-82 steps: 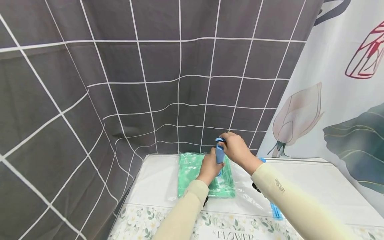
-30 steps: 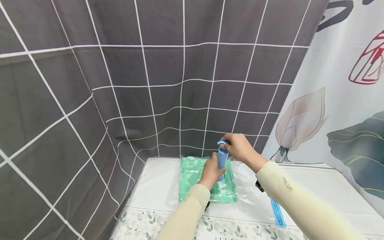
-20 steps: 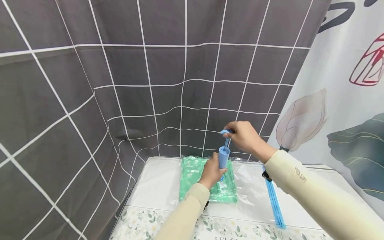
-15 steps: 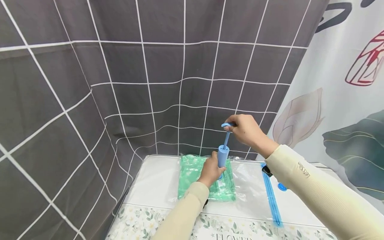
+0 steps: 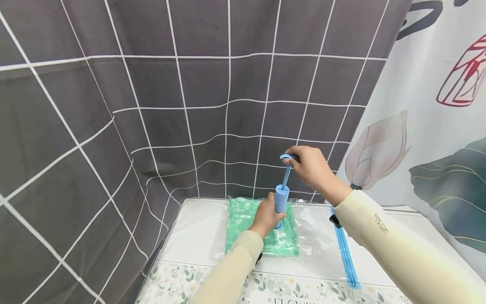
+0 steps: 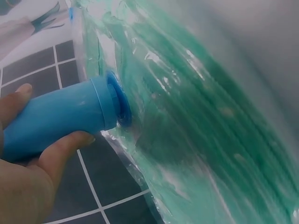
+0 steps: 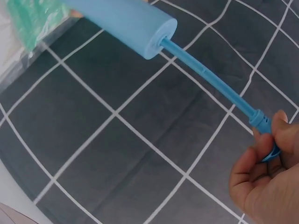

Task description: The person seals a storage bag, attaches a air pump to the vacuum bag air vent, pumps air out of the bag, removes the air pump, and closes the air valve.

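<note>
A blue hand pump (image 5: 281, 198) stands on a clear vacuum storage bag (image 5: 319, 240) with folded green cloth (image 5: 243, 219) inside. My left hand (image 5: 265, 217) grips the pump's barrel; in the left wrist view the barrel (image 6: 60, 116) meets the round blue valve (image 6: 120, 100) on the bag. Above, my right hand (image 5: 309, 166) holds the pump's handle (image 5: 288, 156). The rod (image 7: 210, 79) is pulled well out of the barrel in the right wrist view, and the right hand (image 7: 268, 172) has its fingers curled round the handle's end.
The bag's blue zip strip (image 5: 346, 257) lies to the right on the white table (image 5: 201, 219). A flowered cloth strip with lettering (image 5: 182, 274) runs along the front. Grey checked curtain (image 5: 205, 126) hangs close behind and at left; a flower-printed white curtain (image 5: 436, 126) hangs at right.
My right hand has risen with the handle, drawing the rod out of the barrel, and is nearly level over the last half second. My left hand keeps its grip on the barrel.
</note>
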`<state>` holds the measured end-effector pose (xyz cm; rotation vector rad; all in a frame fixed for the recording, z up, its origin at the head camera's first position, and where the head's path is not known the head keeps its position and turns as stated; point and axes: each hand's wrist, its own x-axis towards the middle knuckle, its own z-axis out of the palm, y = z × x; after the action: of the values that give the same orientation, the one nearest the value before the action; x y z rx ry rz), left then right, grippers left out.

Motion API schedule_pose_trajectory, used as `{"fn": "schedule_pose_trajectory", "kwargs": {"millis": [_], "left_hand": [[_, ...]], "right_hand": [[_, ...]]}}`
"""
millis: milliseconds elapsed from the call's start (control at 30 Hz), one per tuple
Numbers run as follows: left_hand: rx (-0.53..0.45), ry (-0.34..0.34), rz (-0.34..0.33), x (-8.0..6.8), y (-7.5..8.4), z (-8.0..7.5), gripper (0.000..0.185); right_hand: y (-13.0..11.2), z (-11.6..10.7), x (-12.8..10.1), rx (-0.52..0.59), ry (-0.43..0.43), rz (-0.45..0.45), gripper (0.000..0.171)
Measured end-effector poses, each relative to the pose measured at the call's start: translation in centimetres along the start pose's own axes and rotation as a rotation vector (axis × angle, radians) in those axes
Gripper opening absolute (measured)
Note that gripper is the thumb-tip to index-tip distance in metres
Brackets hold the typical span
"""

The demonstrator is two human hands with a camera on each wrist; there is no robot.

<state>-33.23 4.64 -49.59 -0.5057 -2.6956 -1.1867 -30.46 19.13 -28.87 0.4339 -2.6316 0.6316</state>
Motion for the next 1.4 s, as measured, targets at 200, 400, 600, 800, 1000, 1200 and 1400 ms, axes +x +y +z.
{"fn": "schedule_pose_trajectory", "kwargs": {"millis": [200, 400, 600, 800, 1000, 1200, 1400], "left_hand": [[-0.01, -0.021, -0.011, 0.2, -0.3, -0.3, 0.072], [-0.007, -0.042, -0.036, 0.5, -0.2, 0.1, 0.073], [0.018, -0.048, -0.028, 0.5, 0.2, 0.1, 0.072], [0.005, -0.123, 0.034, 0.7, -1.2, -1.2, 0.085], [0.009, -0.143, 0.029, 0.2, -4.8, -4.3, 0.09], [0.184, -0.087, -0.038, -0.9, -9.2, -8.2, 0.082], [0.285, -0.168, -0.09, -2.2, -11.4, -8.6, 0.088]], "right_hand": [[0.6, 2.0, -0.5, -0.003, 0.02, -0.032, 0.022], [2.6, 6.3, -2.1, -0.014, 0.002, -0.039, 0.019], [3.4, 8.2, -3.1, -0.027, 0.017, -0.018, 0.022], [4.1, 8.8, -3.2, 0.121, -0.025, 0.059, 0.035], [5.3, 10.8, -4.7, 0.29, -0.064, 0.244, 0.072], [5.3, 13.4, -5.9, 0.313, -0.039, 0.303, 0.074], [4.9, 15.4, -6.7, 0.247, 0.034, 0.34, 0.068]]}}
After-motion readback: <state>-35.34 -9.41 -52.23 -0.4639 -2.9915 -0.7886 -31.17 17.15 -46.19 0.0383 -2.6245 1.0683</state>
